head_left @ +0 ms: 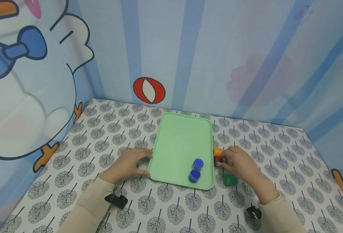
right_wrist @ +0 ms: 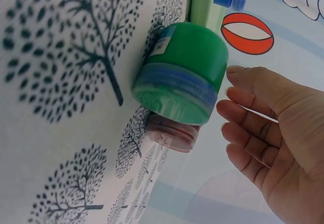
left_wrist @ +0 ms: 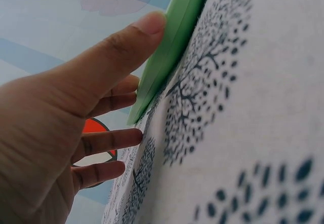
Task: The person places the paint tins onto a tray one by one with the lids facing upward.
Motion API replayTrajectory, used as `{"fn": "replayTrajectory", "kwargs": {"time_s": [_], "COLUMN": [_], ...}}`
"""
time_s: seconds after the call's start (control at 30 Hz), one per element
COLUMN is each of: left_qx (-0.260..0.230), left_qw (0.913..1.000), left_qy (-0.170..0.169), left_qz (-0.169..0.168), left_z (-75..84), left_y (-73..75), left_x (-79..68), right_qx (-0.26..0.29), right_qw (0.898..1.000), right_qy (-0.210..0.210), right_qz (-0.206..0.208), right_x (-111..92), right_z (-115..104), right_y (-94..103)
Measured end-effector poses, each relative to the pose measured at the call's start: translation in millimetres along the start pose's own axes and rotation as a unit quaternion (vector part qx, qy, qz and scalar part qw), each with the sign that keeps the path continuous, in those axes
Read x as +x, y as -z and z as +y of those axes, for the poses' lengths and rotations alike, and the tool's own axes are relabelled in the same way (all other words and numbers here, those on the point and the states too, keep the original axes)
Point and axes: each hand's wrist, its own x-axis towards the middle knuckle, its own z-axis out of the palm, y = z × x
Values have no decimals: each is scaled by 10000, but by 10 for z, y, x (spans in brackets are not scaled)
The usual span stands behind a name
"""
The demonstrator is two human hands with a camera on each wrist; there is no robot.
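Note:
My left hand [head_left: 129, 164] is at the left edge of a green tray [head_left: 178, 147], thumb and fingers spread, with the thumb tip [left_wrist: 152, 24] at the rim. Right of the tray, my right hand [head_left: 239, 163] reaches over a small red jar [head_left: 219, 161], its fingers loosely bent. In the right wrist view the fingertips [right_wrist: 230, 130] appear apart from this jar, which is partly hidden behind a green jar [right_wrist: 187, 67]. An orange jar [head_left: 217, 152] sits just beyond the red one. Two blue jars [head_left: 198, 164] stand near the tray's front right corner.
A cloth printed with trees [head_left: 171, 207] covers the table. Behind it hangs a striped blue backdrop [head_left: 165, 48] with cartoon ducks at both sides. Each wrist carries a small black device, such as the left one [head_left: 116, 200].

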Motion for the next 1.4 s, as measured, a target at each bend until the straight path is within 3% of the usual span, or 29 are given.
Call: {"fn": "replayTrajectory", "kwargs": {"time_s": [1.4], "left_qx": [-18], "left_qw": [10000], "left_qy": [-86], "left_qz": [-11], "left_z": [-1], "left_y": [12], "left_x": [-5], "right_qx": [-495], "right_qw": [9986], "right_qy": [193], "right_qz": [38], "right_x": [20], "right_z": [26], "right_y": [-180]}}
